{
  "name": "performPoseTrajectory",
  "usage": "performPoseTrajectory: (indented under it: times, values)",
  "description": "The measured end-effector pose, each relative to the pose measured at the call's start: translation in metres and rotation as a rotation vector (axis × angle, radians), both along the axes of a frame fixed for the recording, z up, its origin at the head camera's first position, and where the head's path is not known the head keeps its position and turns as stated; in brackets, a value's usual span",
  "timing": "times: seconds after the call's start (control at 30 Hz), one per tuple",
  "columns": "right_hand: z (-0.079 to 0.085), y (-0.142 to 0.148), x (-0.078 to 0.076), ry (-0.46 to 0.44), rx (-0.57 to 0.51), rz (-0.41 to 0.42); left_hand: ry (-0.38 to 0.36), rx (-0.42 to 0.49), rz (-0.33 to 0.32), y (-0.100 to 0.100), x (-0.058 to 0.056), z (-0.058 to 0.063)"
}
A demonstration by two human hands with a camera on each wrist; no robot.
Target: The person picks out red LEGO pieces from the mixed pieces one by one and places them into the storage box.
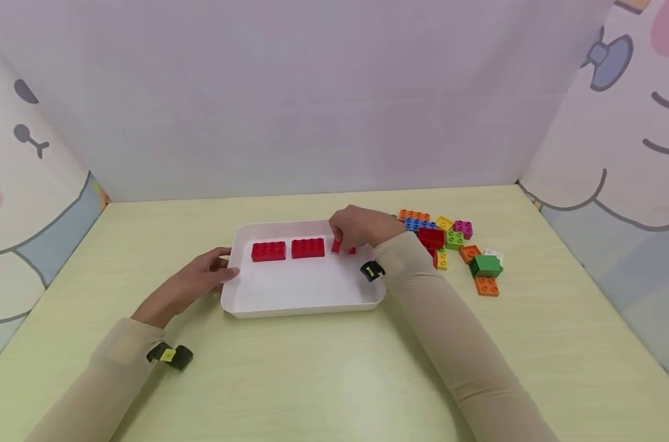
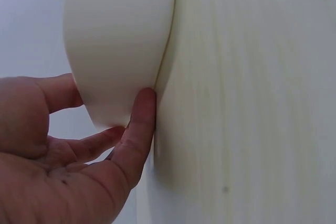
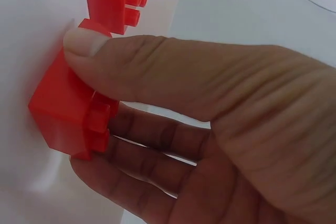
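A plain far wall (image 1: 312, 104) and cartoon-printed side walls (image 1: 30, 202) edged the pale table (image 1: 290, 368); my right hand (image 1: 359, 226) gripped a red brick (image 3: 60, 95), my left hand (image 1: 202, 273) the white tray (image 1: 307, 285).

We see red bricks (image 1: 308, 248) in a white tray (image 1: 304, 288), multicoloured bricks (image 1: 454, 239) at its three o'clock, cartoon-patterned backdrop (image 1: 19, 166) at ten.

red bricks (image 1: 308, 248): glossy plastic | tray (image 1: 301, 285): smooth plastic | sleeves (image 1: 461, 337): matt cloth | table (image 1: 290, 380): wood-grained
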State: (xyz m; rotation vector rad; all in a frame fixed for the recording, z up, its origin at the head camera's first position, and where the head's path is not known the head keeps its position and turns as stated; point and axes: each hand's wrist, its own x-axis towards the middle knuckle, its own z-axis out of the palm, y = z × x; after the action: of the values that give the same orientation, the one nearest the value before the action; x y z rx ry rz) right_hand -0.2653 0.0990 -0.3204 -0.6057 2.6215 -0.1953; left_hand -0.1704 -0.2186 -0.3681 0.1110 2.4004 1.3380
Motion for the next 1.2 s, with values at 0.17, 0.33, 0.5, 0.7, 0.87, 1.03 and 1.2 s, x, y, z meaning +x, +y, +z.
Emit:
performPoseTrajectory:
  times: [0.17, 0.33, 0.5, 0.7, 0.87, 1.03, 1.2]
  values:
    - [-0.003, 0.001, 0.0, 0.002, 0.005, -0.006, 0.003, 0.001, -0.001, 0.0, 0.0, 0.0]
    - [-0.005, 0.003, 0.0, 0.008, 0.001, -0.006, 0.009, 0.002, -0.005, 0.0, 0.0, 0.0]
    - [-0.007, 0.004, -0.001, 0.013, -0.013, -0.001, 0.008, 0.011, -0.006, 0.0, 0.0, 0.0]
    - [0.002, 0.002, 0.001, 0.02, -0.027, 0.022, 0.006, 0.012, -0.005, 0.0, 0.001, 0.0]
    - [0.029, 0.002, 0.015, 0.07, -0.049, 0.058, 0.003, 0.012, -0.005, 0.0, 0.003, 0.0]
    - [0.062, 0.016, 0.042, 0.143, -0.116, 0.107, 0.005, 0.01, -0.007, 0.001, 0.004, 0.001]
    - [0.08, 0.048, 0.066, 0.139, -0.128, 0.03, 0.011, 0.004, -0.012, 0.001, 0.003, 0.001]
